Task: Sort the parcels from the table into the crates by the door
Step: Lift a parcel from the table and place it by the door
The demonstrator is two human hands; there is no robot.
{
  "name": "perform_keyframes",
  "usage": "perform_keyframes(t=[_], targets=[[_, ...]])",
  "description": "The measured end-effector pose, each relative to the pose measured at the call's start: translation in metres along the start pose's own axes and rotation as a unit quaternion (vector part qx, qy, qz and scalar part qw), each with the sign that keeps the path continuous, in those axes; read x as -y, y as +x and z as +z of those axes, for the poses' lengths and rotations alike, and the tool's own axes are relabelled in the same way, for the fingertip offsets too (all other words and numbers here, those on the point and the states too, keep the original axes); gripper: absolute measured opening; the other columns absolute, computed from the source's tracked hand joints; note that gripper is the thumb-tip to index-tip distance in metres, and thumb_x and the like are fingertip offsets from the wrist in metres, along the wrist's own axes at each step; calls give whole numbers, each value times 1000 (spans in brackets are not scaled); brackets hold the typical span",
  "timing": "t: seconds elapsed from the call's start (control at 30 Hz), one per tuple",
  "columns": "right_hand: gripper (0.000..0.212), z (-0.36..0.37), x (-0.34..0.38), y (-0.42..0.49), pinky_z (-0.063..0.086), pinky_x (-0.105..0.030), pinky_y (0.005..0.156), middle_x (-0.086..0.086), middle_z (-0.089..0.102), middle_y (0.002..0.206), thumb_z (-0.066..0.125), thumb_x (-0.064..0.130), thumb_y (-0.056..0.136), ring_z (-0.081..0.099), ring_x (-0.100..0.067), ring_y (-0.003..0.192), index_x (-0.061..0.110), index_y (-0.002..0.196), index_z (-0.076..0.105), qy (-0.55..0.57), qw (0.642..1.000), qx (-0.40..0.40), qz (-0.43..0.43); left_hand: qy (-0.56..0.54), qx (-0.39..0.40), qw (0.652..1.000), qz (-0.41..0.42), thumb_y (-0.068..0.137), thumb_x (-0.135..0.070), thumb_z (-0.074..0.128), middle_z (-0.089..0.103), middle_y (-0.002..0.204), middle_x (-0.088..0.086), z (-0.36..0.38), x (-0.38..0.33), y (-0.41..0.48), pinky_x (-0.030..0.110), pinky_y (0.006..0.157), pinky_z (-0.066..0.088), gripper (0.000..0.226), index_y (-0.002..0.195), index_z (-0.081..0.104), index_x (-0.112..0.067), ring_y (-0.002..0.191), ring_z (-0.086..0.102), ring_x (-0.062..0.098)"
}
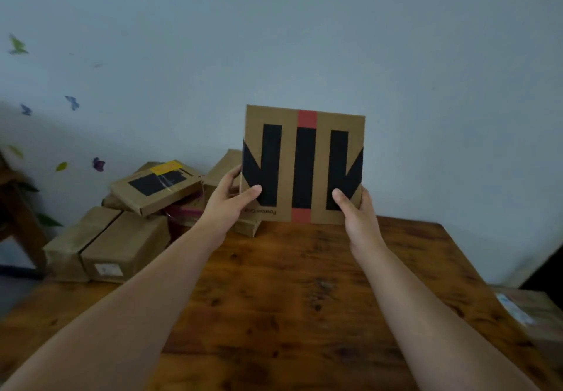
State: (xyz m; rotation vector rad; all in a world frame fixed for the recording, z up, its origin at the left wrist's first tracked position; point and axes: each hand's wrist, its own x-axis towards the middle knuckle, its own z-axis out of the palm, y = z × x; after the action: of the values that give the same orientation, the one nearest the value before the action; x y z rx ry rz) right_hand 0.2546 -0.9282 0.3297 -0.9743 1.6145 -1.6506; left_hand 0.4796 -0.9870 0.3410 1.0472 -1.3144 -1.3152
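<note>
The flat cardboard parcel (pixel 304 165), printed with black bars and a red stripe, is standing upright in the middle of the frame with its broad face turned to the camera and its small print reading upside down; whether its lower edge is resting on the far edge of the worktop (pixel 304 299) or hanging just above it cannot be told. The left hand (pixel 227 205) is gripping the lower left edge, thumb lying on the front face and fingers (pixel 233 174) wrapping round behind, while the right hand (pixel 359 217) is clamping the lower right corner the same way, so both hands are sharing the hold low down and most of the parcel is rising above them. It is looking nearly square, slightly taller than wide. Just left of it a pile of brown parcels (pixel 122 244) is waiting at the left end of the worktop, a parcel with a yellow label (pixel 157 185) lying tilted on top. Another parcel (pixel 530 314) is sitting at the lower right edge of the frame. No crate or door is showing, so the coming carry is probably calling for a turn away from the pale wall (pixel 304 40) with its butterfly stickers (pixel 71 102)
</note>
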Motion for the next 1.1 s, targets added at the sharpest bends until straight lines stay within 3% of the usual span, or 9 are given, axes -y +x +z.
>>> perform_keyframes(t=[0.13, 0.23, 0.33, 0.43, 0.53, 0.73, 0.8, 0.93, 1.1], targets=[[81, -20, 1, -26, 35, -43, 107, -1, 42, 146, 69, 51, 79, 40, -25, 133, 23, 147, 34, 16, 999, -28, 42, -18, 23, 999, -28, 88, -29, 64, 67, 106, -5, 10, 4, -34, 27, 71, 53, 59, 140, 38, -34, 88, 68, 10], [81, -26, 2, -40, 36, -45, 108, -3, 42, 147, 67, 51, 80, 40, -27, 133, 20, 147, 33, 22, 996, -32, 80, -16, 60, 997, -45, 86, -25, 65, 57, 121, -3, 16, 2, -47, 34, 84, 47, 70, 142, 28, -43, 100, 60, 14], [79, -34, 7, -46, 37, -47, 104, -7, 42, 145, 65, 50, 83, 42, -30, 130, 18, 146, 30, -9, 995, -38, 94, 23, 64, 997, -46, 84, -26, 67, 55, 117, -5, 20, -3, -52, 31, 77, 43, 77, 143, 24, -47, 100, 54, 12], [74, -39, 14, -55, 44, -47, 97, -4, 55, 129, 66, 53, 79, 53, -24, 115, 20, 139, 38, -17, 997, 24, 72, 39, 19, 997, -57, 87, -34, 62, 60, 106, -4, 20, -10, -49, 33, 72, 42, 62, 140, 32, -44, 95, 55, 16], [97, -42, 13, -63, 39, -53, 104, -1, 56, 130, 74, 59, 55, 50, -23, 122, 24, 138, 40, -8, 995, 86, 43, 55, -3, 995, -85, 86, -42, 59, 61, 99, -1, 17, -16, -46, 33, 66, 38, 52, 135, 42, -34, 90, 54, 18], [70, -34, 0, -62, 47, -28, 85, 18, 59, 112, 75, 42, 72, 57, -5, 104, 36, 133, 41, -2, 997, 71, -20, 101, 77, 987, -101, 55, -77, 57, 57, 112, -6, -5, -18, -49, 54, 107, 26, 82, 126, 44, -38, 111, 46, 25], [74, -30, -1, -62, 46, -31, 86, 19, 59, 108, 73, 50, 69, 58, -7, 100, 34, 134, 43, -7, 999, 36, -17, 146, 96, 981, -90, 51, -70, 66, 59, 119, -4, -11, -13, -47, 46, 102, 33, 84, 126, 49, -35, 109, 50, 22], [59, -27, 1, -57, 47, -33, 82, 14, 61, 105, 67, 53, 78, 60, -13, 98, 30, 129, 48, -31, 1000, -7, -1, 158, 92, 981, -66, 72, -38, 77, 63, 107, -12, -18, -4, -42, 19, 68, 39, 55, 121, 58, -23, 88, 55, 2], [24, -23, -1, -58, 44, -26, 66, 5, 66, 104, 64, 38, 87, 61, -10, 90, 23, 104, 57, 10, 999, 10, 37, 38, 55, 996, -56, 70, -45, 73, 64, 104, -3, -27, -2, -44, 26, 66, 43, 40, 100, 55, -26, 89, 61, 10]])
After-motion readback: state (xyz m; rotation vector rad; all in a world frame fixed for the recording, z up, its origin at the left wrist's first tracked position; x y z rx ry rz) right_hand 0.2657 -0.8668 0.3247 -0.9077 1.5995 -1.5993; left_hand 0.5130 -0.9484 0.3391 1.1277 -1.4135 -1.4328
